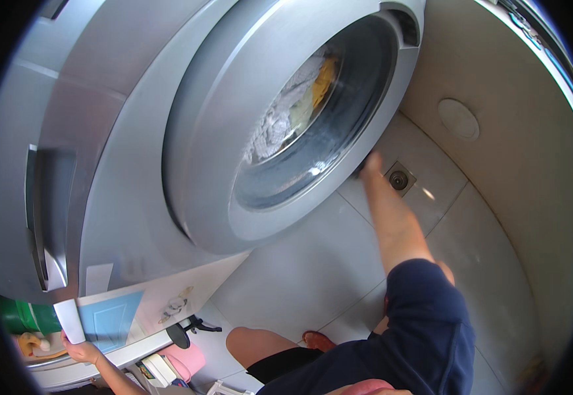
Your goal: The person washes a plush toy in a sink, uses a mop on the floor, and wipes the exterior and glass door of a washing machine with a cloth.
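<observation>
A grey front-loading washing machine (128,197) fills the upper left. Its round door (207,148) looks closed, with grey, pale green and yellow laundry (291,108) behind the glass. My right arm reaches down past the door's rim. My right hand (372,164) is beside the machine's lower front, low over the floor; its fingers are mostly hidden by the rim, next to a small dark patch. At the lower left, my left hand (81,349) grips one end of a white slab-like object (70,321), close to the machine's corner.
A floor drain (399,180) lies beside my right forearm, near a beige wall (503,123) with a round cover (458,119). At lower left are a green container (29,316), a blue-and-white panel (111,318), a black hook (192,328) and a pink container (185,358).
</observation>
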{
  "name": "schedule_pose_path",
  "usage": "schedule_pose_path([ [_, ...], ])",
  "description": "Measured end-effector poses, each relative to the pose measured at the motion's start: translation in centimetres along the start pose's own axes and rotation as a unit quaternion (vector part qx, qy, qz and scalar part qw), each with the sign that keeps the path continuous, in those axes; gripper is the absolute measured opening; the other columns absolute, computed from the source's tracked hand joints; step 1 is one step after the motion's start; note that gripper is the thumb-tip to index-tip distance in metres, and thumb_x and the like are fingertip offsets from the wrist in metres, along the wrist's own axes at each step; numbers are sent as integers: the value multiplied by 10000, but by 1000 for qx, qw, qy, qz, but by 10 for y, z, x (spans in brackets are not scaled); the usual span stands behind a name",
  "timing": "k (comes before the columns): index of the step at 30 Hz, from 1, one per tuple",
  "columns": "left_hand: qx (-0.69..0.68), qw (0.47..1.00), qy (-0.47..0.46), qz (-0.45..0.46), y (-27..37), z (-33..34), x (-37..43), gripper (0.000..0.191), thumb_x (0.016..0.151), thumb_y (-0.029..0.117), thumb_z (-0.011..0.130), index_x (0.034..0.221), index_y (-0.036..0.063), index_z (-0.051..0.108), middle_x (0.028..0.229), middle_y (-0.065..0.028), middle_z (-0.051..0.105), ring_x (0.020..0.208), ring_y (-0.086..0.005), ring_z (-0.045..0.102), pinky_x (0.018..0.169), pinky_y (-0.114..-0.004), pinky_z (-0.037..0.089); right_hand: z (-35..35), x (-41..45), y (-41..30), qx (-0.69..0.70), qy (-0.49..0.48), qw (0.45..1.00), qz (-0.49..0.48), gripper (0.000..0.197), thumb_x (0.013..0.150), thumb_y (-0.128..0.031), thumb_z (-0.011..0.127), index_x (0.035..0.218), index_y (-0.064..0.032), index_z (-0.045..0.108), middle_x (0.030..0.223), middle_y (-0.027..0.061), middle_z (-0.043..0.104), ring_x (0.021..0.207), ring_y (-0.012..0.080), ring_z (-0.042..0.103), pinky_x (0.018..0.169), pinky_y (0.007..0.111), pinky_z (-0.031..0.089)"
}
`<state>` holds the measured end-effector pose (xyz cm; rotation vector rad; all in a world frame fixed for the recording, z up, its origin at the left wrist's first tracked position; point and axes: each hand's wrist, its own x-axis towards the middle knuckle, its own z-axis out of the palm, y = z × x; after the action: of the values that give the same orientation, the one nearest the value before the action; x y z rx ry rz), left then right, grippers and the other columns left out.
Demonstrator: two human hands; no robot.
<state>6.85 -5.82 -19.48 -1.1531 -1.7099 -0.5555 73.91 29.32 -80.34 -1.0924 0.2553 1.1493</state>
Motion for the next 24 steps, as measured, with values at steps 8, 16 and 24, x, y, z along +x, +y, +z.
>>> schedule_pose_path([
  [8, -10, 999, -13, -45, 14, -7, -7, 322, 856, 177, 378, 984, -16, 602, 948, -148, 626, 867, -297, 582, 801, -369, 437, 129, -6, -224, -134, -50, 978, -153, 485, 877, -359, 354, 1047, 48, 556, 1044, 160, 586, 984, 272, 537, 859, 374, 398],
  [16, -28, 998, -15, -57, 42, -9, -6, 354, 862, 236, 356, 951, 8, 612, 930, -148, 624, 852, -310, 582, 773, -373, 440, 276, -265, -409, -200, -146, 895, -372, 602, 854, -422, 475, 1246, 32, 432, 1235, 218, 477, 1116, 322, 469, 887, 421, 390],
  [24, -44, 998, 20, -46, 58, -2, -8, 333, 879, 240, 360, 893, 47, 631, 873, -130, 629, 808, -323, 575, 724, -387, 438, 232, -412, -284, -228, -213, 425, -850, 440, 713, -140, 641, 1135, -60, 547, 1219, 175, 492, 1122, 377, 415, 978, 419, 276],
])
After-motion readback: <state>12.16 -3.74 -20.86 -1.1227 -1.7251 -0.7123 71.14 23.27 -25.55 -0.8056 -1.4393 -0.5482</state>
